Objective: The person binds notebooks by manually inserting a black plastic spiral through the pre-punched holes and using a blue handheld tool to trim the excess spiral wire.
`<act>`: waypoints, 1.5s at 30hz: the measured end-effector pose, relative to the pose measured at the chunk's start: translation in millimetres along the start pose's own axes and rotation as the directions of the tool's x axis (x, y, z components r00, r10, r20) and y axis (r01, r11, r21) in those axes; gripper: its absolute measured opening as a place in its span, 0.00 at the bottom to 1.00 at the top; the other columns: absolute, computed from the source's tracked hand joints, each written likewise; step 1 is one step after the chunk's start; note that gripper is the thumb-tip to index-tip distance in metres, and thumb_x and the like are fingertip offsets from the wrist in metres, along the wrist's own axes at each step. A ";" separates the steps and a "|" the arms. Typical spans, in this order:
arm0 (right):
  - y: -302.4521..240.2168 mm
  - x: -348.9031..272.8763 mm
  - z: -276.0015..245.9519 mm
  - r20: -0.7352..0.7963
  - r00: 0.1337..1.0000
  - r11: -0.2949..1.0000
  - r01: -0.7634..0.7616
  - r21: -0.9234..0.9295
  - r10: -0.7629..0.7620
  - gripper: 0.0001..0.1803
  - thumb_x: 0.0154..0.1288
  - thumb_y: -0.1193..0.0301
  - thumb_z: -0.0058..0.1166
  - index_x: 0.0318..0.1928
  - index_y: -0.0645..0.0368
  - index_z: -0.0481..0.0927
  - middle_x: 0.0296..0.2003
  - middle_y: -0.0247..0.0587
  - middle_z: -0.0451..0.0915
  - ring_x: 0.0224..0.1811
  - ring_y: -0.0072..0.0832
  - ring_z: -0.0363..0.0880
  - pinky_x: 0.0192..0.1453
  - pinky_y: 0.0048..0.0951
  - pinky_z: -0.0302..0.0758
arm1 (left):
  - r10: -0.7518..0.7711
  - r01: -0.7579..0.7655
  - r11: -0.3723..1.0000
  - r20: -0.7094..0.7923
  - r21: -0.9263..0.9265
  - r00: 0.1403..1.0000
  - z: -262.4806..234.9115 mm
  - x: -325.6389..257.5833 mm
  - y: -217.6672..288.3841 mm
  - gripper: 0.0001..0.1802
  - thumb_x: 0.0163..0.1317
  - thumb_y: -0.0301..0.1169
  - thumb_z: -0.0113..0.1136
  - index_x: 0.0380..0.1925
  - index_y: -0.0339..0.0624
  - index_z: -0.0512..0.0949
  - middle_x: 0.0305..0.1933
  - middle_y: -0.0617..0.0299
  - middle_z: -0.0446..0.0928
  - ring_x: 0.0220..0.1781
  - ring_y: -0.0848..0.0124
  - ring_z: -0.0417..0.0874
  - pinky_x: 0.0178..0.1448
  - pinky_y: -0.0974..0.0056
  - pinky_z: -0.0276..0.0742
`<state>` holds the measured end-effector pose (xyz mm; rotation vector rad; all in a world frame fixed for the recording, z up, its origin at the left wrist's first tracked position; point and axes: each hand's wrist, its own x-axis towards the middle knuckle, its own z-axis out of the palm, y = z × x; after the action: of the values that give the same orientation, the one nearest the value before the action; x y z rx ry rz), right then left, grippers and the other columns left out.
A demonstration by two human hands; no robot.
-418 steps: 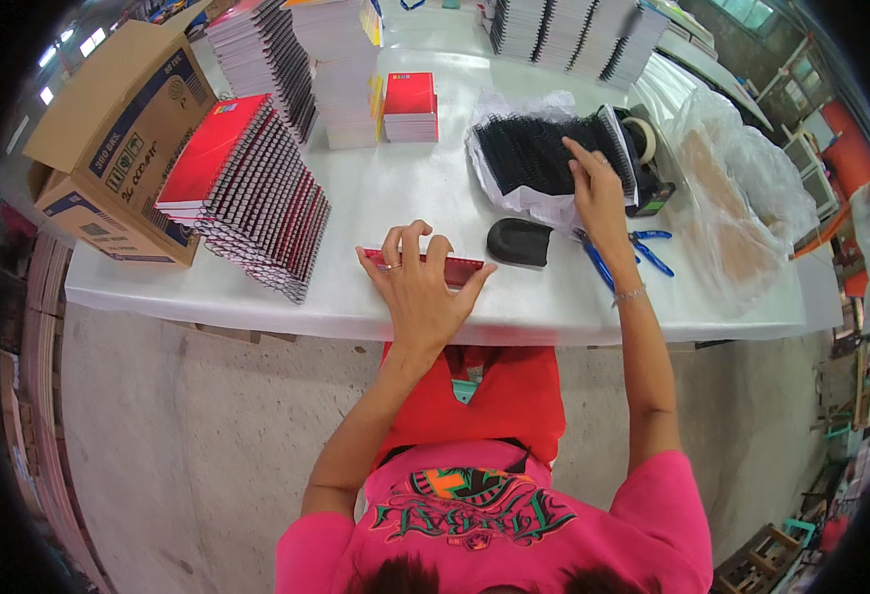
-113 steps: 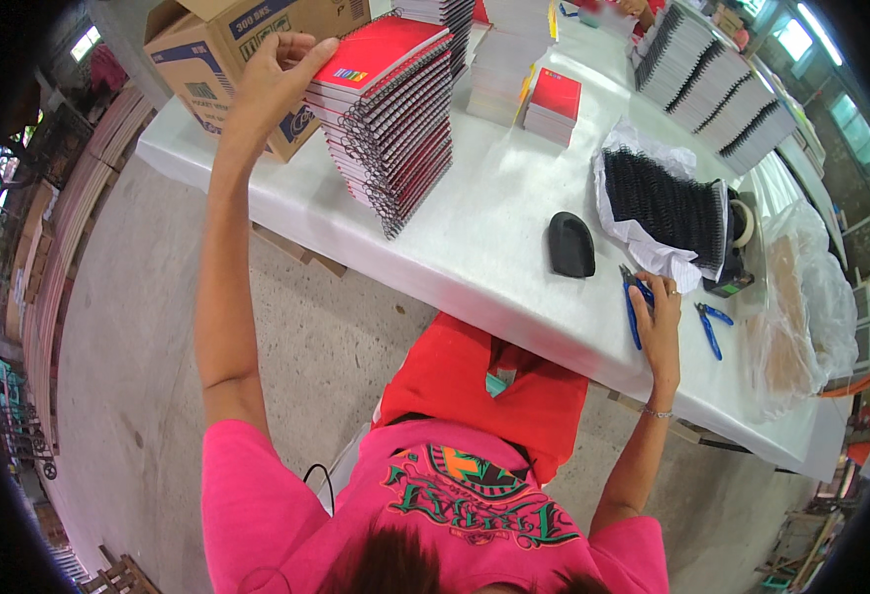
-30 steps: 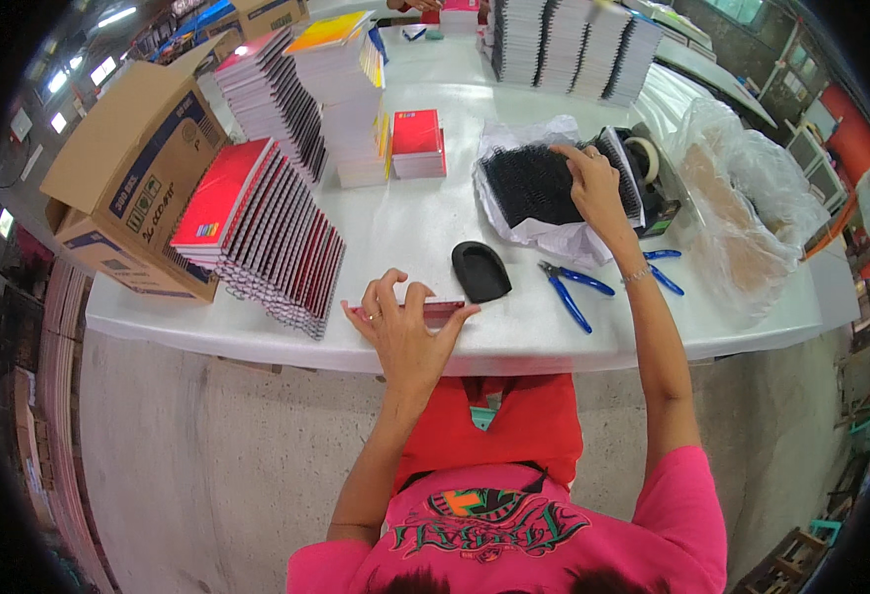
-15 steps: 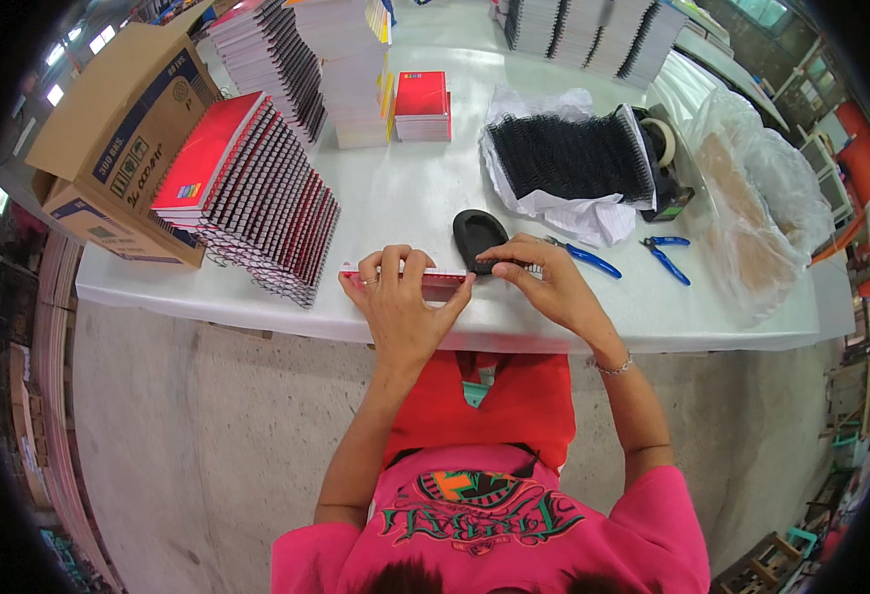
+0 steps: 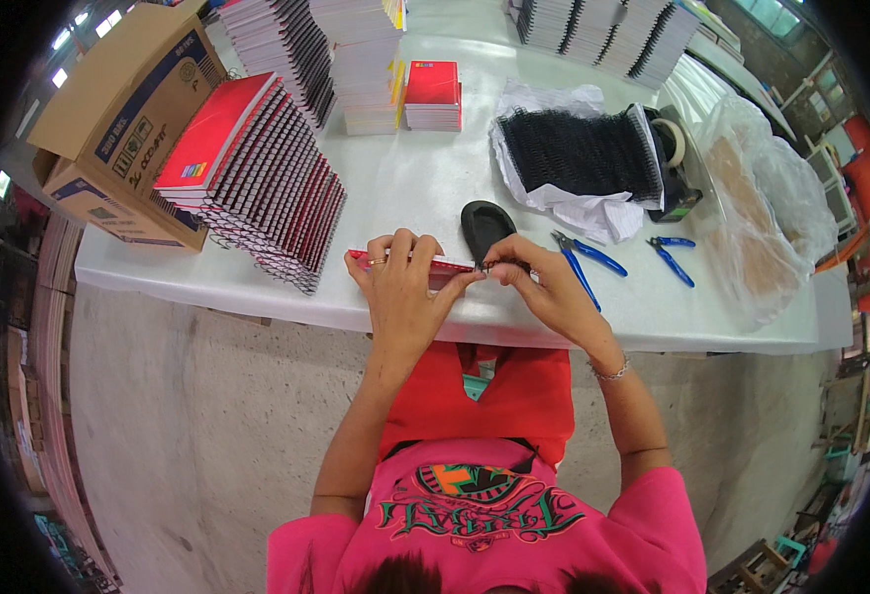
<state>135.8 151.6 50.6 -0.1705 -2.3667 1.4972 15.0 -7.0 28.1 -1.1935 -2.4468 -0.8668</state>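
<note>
The left forearm [image 5: 358,436] rises from 7 o'clock, pointing toward 1, and the left hand [image 5: 403,287] lies palm down, its fingers [image 5: 401,251] arched toward 12 and its thumb [image 5: 458,287] stretched toward 2. The right forearm [image 5: 631,406] comes from 4 o'clock, pointing toward 11; the right hand [image 5: 557,285] bends at the wrist [image 5: 601,345] toward 10, thumb and index finger pinched together just beside the left thumb's tip.

A workshop of the bookbinding kind; a long white-covered table [image 5: 405,188] bears stacked spiral notebooks [image 5: 272,193], a heap of black coils [image 5: 579,153] and blue-handled pliers [image 5: 673,265]; a cardboard box [image 5: 128,109] stands at its left end; the floor [image 5: 197,426] is concrete, with long boards [image 5: 51,366] beyond.
</note>
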 end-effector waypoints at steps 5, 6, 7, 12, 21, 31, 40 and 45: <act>-16.1 6.9 15.2 -0.120 0.992 0.996 0.017 -0.084 -0.028 0.08 0.70 0.68 0.52 0.39 0.61 0.75 0.31 0.42 0.75 0.32 0.38 0.73 0.39 0.35 0.67 | 0.014 -0.015 1.000 0.040 0.006 0.999 -6.4 -0.2 -1.8 0.21 0.54 0.50 0.66 0.38 0.47 0.76 0.40 0.63 0.70 0.53 0.60 0.68 0.61 0.39 0.53; -10.1 8.3 14.1 -0.113 0.993 0.996 0.021 -0.084 -0.030 0.08 0.70 0.68 0.52 0.39 0.61 0.75 0.31 0.42 0.75 0.32 0.38 0.73 0.39 0.35 0.67 | 0.008 -0.008 1.000 0.037 0.009 0.999 -7.7 0.1 -2.3 0.21 0.54 0.50 0.66 0.38 0.47 0.76 0.40 0.63 0.70 0.53 0.60 0.68 0.61 0.39 0.53; -4.6 10.1 10.6 -0.045 0.997 0.982 0.050 -0.182 -0.059 0.08 0.70 0.67 0.52 0.40 0.60 0.75 0.32 0.42 0.75 0.34 0.39 0.72 0.42 0.35 0.65 | 0.010 -0.010 1.000 0.059 -0.007 0.998 -9.1 1.4 -1.4 0.19 0.57 0.47 0.65 0.40 0.47 0.75 0.41 0.63 0.70 0.53 0.60 0.68 0.62 0.39 0.53; -16.5 12.5 14.7 -0.131 0.984 0.939 0.073 -0.337 -0.123 0.08 0.69 0.66 0.52 0.40 0.58 0.75 0.35 0.42 0.74 0.40 0.41 0.72 0.49 0.36 0.62 | -0.011 0.027 0.988 0.106 -0.151 0.994 -20.5 2.5 -8.6 0.15 0.61 0.40 0.62 0.45 0.48 0.75 0.43 0.65 0.71 0.54 0.62 0.68 0.64 0.38 0.51; -17.2 18.6 9.6 0.036 0.987 0.839 0.153 -0.521 -0.158 0.07 0.67 0.69 0.53 0.39 0.59 0.78 0.37 0.40 0.74 0.41 0.42 0.72 0.48 0.39 0.63 | -0.154 0.049 0.902 -0.213 -0.429 0.965 -17.3 -3.0 -24.2 0.23 0.55 0.32 0.70 0.48 0.39 0.72 0.57 0.49 0.62 0.59 0.55 0.68 0.63 0.55 0.67; 10.4 42.1 -38.4 0.372 0.906 0.950 -0.089 -0.300 0.203 0.33 0.50 0.75 0.71 0.58 0.51 0.76 0.70 0.41 0.58 0.67 0.35 0.64 0.62 0.37 0.73 | -0.040 0.100 0.778 0.109 -0.620 0.993 -7.8 1.7 -50.7 0.39 0.46 0.39 0.77 0.52 0.40 0.62 0.51 0.55 0.63 0.56 0.61 0.67 0.64 0.60 0.63; 45.3 40.5 -18.7 0.126 0.989 0.994 -0.066 -0.089 0.077 0.19 0.54 0.63 0.71 0.41 0.59 0.79 0.65 0.51 0.66 0.57 0.44 0.76 0.59 0.38 0.75 | -0.016 0.078 0.704 0.094 -0.706 0.995 4.7 12.4 -56.7 0.41 0.41 0.41 0.80 0.51 0.44 0.63 0.48 0.62 0.63 0.51 0.69 0.66 0.58 0.66 0.64; 24.0 22.8 -39.7 0.322 0.936 0.495 -0.349 0.796 0.142 0.21 0.56 0.56 0.69 0.32 0.57 0.73 0.63 0.58 0.70 0.60 0.49 0.75 0.61 0.41 0.73 | 0.004 0.072 0.706 0.106 -0.704 0.994 6.4 11.4 -58.6 0.42 0.39 0.44 0.82 0.49 0.42 0.65 0.48 0.59 0.64 0.53 0.64 0.69 0.58 0.62 0.68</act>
<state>126.1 202.4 49.5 -0.1048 -1.4675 2.7581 -38.1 -24.0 5.7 -1.4355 -2.2501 -1.9269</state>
